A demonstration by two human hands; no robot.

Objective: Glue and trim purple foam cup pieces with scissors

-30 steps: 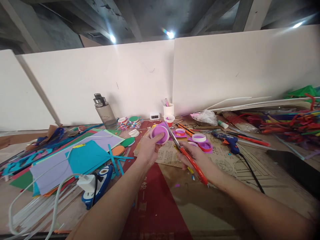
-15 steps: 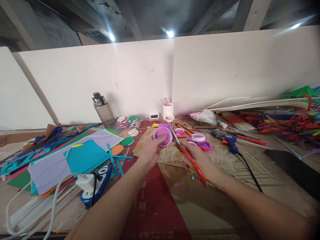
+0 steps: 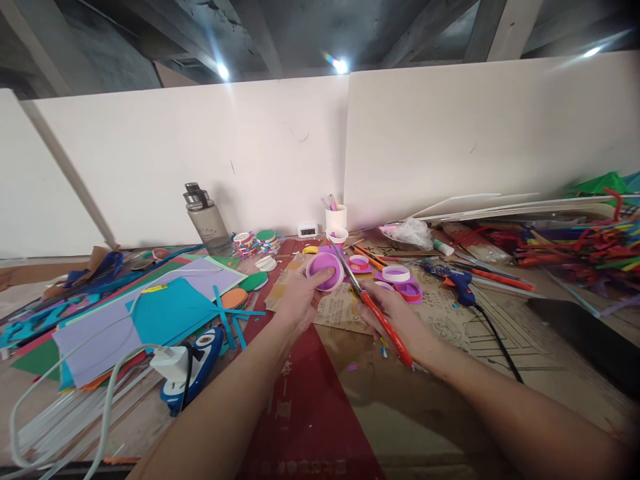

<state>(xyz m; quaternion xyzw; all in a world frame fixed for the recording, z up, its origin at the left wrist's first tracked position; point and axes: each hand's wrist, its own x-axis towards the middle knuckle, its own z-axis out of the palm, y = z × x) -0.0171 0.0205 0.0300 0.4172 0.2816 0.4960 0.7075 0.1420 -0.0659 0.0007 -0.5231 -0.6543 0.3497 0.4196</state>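
At the middle of the counter (image 3: 417, 407), my left hand (image 3: 301, 297) is clamped on the dish (image 3: 319, 263), a white rim around a purple base, with my thumb pressed on the purple face. My right hand (image 3: 389, 308) is wrapped around the scissors (image 3: 385, 325), the blades just beside the dish at its two o'clock; I cannot tell whether they touch it or stand parted. Taking the dish as clock centre, I see no broad purple margin outside its rim, so I judge its trimming well along, though its underside is hidden from me. Near it at three o'clock lie a red ring (image 3: 359, 266) and, beyond, a white ring (image 3: 396, 277); towards four o'clock sits a purple-floored ring (image 3: 411, 291). Purple shows past the rims around there, so I take that cutting as left to do. A purple scrap (image 3: 353, 367) at five o'clock suggests some cutting is done. The glue gun (image 3: 463, 288) rests well apart, at three o'clock, out of my hands.
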